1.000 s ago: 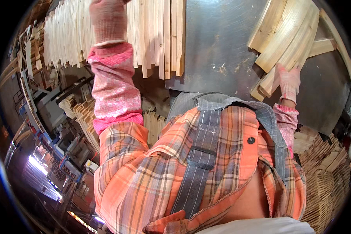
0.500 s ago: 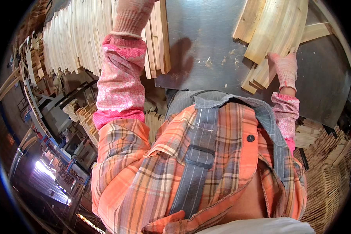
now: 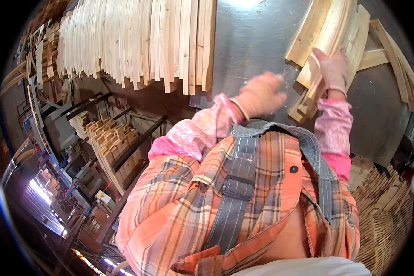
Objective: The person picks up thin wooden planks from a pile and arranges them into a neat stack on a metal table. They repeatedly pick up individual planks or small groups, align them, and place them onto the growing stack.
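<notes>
My left hand (image 3: 262,94), in a pale knit glove, hangs over the metal table, smeared by motion. Its fingers look apart and I see nothing in them. At the right, my gloved right hand (image 3: 333,70) grips a wooden strip (image 3: 313,87) in a small pile, thumb on one side and fingers on the other. Beside it in the pile lie another wooden board (image 3: 308,34) and a paler strip (image 3: 358,41). A long row of wooden strips (image 3: 138,43) stands packed side by side on the left, away from both hands.
The dark metal table (image 3: 244,46) spreads between row and pile. Bowed strips (image 3: 393,64) and a crosspiece (image 3: 372,60) lie at far right. Stacked wood blocks (image 3: 112,142) sit on a black frame (image 3: 140,142) at lower left. More stacked wood (image 3: 386,216) stands at lower right.
My left hand has left the strip row and moved right and nearer to me, toward the pile. My right hand has shifted slightly farther away, and a strip there has tilted.
</notes>
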### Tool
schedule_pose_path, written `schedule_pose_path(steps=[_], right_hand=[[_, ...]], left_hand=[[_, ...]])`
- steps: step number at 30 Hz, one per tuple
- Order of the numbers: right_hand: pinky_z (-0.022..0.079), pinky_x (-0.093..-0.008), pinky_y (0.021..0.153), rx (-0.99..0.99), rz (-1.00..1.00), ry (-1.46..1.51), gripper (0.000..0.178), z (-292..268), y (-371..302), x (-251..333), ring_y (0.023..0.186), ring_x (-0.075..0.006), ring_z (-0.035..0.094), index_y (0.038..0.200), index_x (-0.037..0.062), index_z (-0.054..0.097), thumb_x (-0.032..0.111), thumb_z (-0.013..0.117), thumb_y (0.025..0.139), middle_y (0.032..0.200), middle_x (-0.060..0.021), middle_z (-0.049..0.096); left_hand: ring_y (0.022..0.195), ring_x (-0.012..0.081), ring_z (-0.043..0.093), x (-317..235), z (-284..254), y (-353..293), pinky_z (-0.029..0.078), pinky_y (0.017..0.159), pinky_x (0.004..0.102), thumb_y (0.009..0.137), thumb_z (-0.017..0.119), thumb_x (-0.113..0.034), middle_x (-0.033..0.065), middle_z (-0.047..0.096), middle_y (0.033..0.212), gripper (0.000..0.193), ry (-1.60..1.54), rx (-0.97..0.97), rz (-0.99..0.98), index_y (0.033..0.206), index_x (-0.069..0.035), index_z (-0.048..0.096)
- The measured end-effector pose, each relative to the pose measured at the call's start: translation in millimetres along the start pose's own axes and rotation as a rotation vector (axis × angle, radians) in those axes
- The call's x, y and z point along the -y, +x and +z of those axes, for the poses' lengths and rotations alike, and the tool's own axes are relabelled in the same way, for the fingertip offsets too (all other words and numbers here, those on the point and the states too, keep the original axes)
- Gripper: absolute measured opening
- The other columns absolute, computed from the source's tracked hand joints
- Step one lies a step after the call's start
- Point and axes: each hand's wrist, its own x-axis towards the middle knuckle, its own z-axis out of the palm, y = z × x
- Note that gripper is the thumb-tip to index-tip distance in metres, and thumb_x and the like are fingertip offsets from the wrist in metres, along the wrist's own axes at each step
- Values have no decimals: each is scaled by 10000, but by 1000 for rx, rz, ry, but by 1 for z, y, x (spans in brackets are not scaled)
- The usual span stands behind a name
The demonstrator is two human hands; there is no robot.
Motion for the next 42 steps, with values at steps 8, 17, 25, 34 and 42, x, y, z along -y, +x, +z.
schedule_pose_path(steps=[8, 17, 25, 34, 42], right_hand=[[521, -510, 1041, 206, 150, 19, 977, -9, 18, 2, 1257, -439, 620, 1467, -37, 351, 401, 860, 757, 1418, -309, 556], [523, -466, 1050, 88, 208, -201, 1156, -20, -16, 58, 1268, -421, 600, 1506, -38, 271, 441, 912, 672, 1378, -337, 550], [546, -475, 1020, 38, 153, -210, 1069, 4, -11, 52, 1282, -407, 595, 1553, 47, 277, 367, 874, 726, 1395, -288, 557], [511, -485, 1056, 142, 152, -49, 1136, -21, -1, 37, 1255, -429, 595, 1565, 67, 263, 378, 911, 685, 1407, -281, 535], [530, -489, 1031, 163, 208, -154, 1125, -14, 4, 33, 1337, -392, 526, 1605, 121, 160, 320, 873, 758, 1540, -266, 361]], left_hand=[[1244, 411, 579, 23, -43, -41, 482, 1034, 519, 902, 656, -305, 177, 597, 1337, 482, 130, 122, 52, 1331, -93, 597], [1407, 371, 440, 60, -54, -90, 394, 1136, 516, 879, 666, -231, 180, 481, 1479, 611, 508, -115, -99, 1434, -26, 514], [1428, 386, 431, 55, -59, -56, 417, 1138, 477, 868, 706, -266, 215, 429, 1538, 721, 259, -89, -169, 1481, 10, 446], [1396, 441, 466, 43, -63, 42, 436, 1135, 477, 821, 809, -360, 271, 374, 1588, 979, 337, -367, -420, 1582, 6, 313], [975, 307, 700, 46, -67, 23, 618, 849, 422, 791, 632, -110, 191, 675, 1131, 594, -1216, -204, -57, 1354, 52, 534]])
